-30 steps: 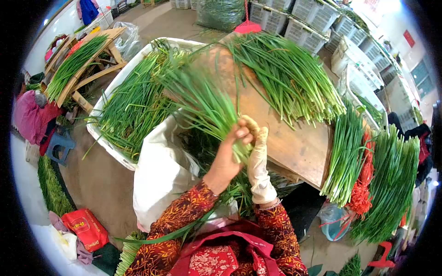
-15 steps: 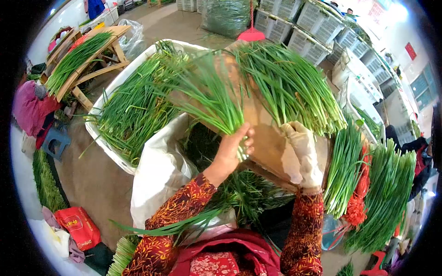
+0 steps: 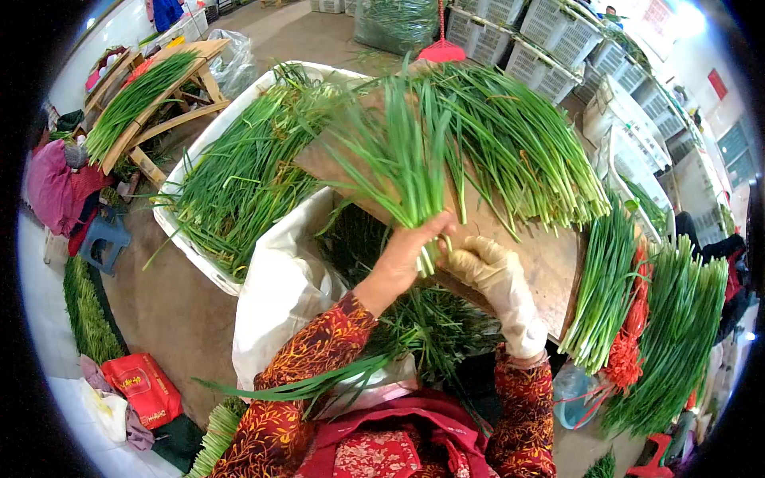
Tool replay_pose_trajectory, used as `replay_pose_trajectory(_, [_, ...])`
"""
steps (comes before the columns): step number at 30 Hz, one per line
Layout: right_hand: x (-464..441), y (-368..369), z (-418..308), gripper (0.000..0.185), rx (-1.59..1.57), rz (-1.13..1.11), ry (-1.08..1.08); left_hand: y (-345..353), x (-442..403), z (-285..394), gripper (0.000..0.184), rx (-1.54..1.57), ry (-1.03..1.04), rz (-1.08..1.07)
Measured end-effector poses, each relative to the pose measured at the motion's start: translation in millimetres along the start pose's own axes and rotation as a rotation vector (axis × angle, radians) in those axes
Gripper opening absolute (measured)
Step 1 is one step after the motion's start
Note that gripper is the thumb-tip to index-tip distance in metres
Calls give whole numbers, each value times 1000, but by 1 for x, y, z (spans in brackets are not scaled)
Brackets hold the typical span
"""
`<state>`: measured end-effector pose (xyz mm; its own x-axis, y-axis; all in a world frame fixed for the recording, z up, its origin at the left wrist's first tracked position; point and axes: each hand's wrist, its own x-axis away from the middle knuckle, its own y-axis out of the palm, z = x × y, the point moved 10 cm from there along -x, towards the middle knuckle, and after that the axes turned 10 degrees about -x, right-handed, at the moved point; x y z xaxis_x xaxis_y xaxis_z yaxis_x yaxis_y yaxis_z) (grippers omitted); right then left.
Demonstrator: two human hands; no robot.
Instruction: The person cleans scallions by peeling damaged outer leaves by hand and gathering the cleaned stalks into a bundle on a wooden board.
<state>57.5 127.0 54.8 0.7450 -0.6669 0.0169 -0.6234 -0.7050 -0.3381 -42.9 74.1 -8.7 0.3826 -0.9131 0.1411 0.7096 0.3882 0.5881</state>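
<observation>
My bare left hand (image 3: pixel 410 251) is closed round a bunch of garlic chives (image 3: pixel 410 163), pale stalk ends below the fist and green leaves fanning upward, blurred at the left. Close beside those stalk ends is my right hand (image 3: pixel 486 267), in a pale glove, its fingers curled together. Whatever its fingertips pinch is hidden. Under both hands lies a wooden board (image 3: pixel 550 267), with a large heap of garlic chives (image 3: pixel 526 143) spread over its far side. A few loose stalks point from the heap toward my right hand.
A white crate (image 3: pixel 187 247) full of chives stands left, beside a white sheet (image 3: pixel 275 295). Chive bundles (image 3: pixel 602 287) and red ties (image 3: pixel 625 358) lie right. Behind are a red dustpan (image 3: pixel 442 52), stacked crates (image 3: pixel 542 72) and a wooden stand (image 3: pixel 211 52). A blue stool (image 3: pixel 103 239) is left.
My right hand has drawn away from the heap, moving left and nearer to me, up to the bunch's stalk ends. The held bunch has swung more upright and slightly right.
</observation>
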Motion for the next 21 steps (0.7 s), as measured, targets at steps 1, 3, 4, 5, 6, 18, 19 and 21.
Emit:
replay_pose_trajectory(1, [-4, -2, -3, 24, 98, -15, 29, -8, 2, 4, 23, 14, 13, 38])
replay_pose_trajectory(3, [-21, -14, -12, 29, 254, 113, -97, -21, -4, 17, 17, 32, 125, 62])
replay_pose_trajectory(4, [-32, -16, -10, 31, 461, 149, -107, -19, -4, 22, 15, 79, 153, 71])
replay_pose_trajectory(5, [-42, -16, -6, 33, 670, 188, -121, -17, -4, 29, 15, 127, 185, 78])
replay_pose_trajectory(6, [-51, -12, 1, 31, 727, 157, -111, -18, -4, 30, 15, 126, 191, 77])
replay_pose_trajectory(18, [-11, 7, 18, 18, -410, -60, 197, -4, -1, 5, 22, 124, 48, 86])
replay_pose_trajectory(19, [-8, 8, 17, 18, -413, -61, 196, -2, 0, 4, 23, 89, 35, 102])
replay_pose_trajectory(21, [-1, 20, 19, 19, -485, -156, 261, 2, 0, 1, 23, 81, 23, 55])
